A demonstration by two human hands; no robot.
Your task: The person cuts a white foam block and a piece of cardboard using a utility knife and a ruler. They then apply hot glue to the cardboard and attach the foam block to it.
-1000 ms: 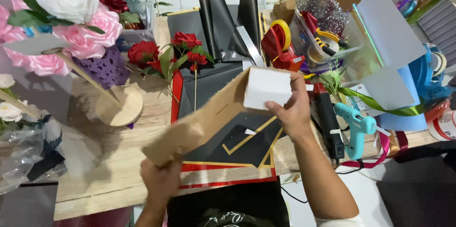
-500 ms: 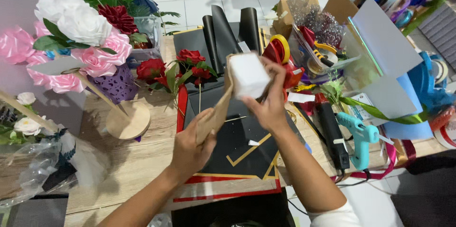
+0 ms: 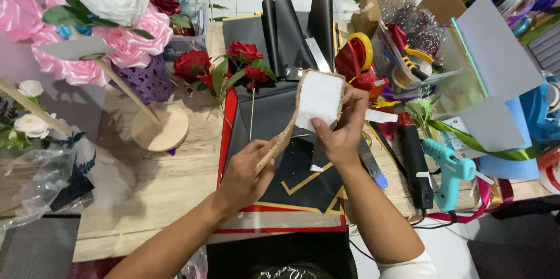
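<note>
The strip of burlap (image 3: 279,142) is coarse and tan, with a white block (image 3: 318,100) wrapped at its upper end so the burlap frames the block's top and left side like a rough border. The block's white face is flat and roughly rectangular, with rounded corners. Both are held in the air above the black paper sheets (image 3: 291,174) that lie near the front edge of the worktop (image 3: 175,180), just in front of the red artificial roses (image 3: 242,63).

The left hand (image 3: 245,171) is closed on the lower end of the burlap strip, pinching it between thumb and fingers. The right hand (image 3: 344,130) grips the block from the right, thumb pressed on its lower white face and fingers curled behind.

Half a second earlier the block sat squarer to the camera and the strip hung in a slacker line; now the burlap lies tighter along the block's left edge and the block is tilted a little to the left. A second ago the strip lay spread wide and flat, with the left hand much lower.
</note>
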